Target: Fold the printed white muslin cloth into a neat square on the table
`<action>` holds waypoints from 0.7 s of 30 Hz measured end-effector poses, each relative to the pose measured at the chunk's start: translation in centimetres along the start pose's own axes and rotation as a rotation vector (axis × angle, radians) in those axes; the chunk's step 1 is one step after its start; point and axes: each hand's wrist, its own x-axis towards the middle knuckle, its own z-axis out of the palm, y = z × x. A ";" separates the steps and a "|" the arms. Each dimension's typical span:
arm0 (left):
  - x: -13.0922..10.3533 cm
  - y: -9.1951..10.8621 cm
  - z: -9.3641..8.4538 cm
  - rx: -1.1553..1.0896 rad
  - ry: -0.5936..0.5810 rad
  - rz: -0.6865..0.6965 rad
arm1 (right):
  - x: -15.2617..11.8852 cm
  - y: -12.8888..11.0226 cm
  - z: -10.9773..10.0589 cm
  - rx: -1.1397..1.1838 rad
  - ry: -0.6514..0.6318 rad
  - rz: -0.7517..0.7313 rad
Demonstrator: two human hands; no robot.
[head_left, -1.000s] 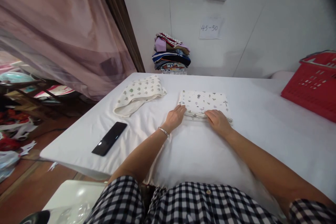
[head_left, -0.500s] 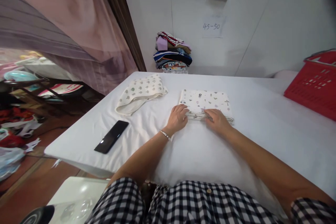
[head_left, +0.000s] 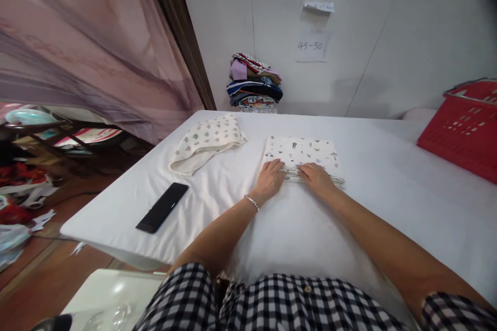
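Observation:
A white cloth (head_left: pixel 305 151) printed with small grey and green motifs lies folded into a layered rectangle in front of me. My left hand (head_left: pixel 271 178) is on its near edge, left of centre, with the fingers over the top and closed on the layers. On the same edge, a short way to the right, my right hand (head_left: pixel 316 177) also has its fingers curled over the layers. Both thumbs are mostly hidden. Farther left rests another white cloth (head_left: pixel 207 139), loosely folded, with grey motifs and one green one.
A black phone (head_left: pixel 163 208) lies on the white-covered table (head_left: pixel 388 165) at the left. Folded clothes (head_left: pixel 254 85) are stacked by the wall behind. At the right stands a red basket (head_left: pixel 458 137). A pink curtain (head_left: pixel 97 36) hangs at the left, near a white stool (head_left: pixel 112 289).
My left hand has slid right along the folded cloth's near edge, closer to my right hand. My right hand has shifted slightly left. The view has tilted a little.

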 end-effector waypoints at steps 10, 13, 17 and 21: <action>-0.3 0.3 0.2 0.011 0.032 0.060 | -0.6 -0.2 0.1 0.026 0.035 -0.020; -0.6 0.1 0.3 0.012 0.016 0.079 | -0.7 -0.6 -0.1 0.016 0.036 -0.038; -0.7 0.0 0.3 0.006 0.017 0.049 | -0.9 -0.8 -0.2 -0.021 0.030 -0.077; -0.6 0.0 0.3 -0.035 0.026 0.022 | -0.9 -0.8 0.0 -0.046 0.022 -0.074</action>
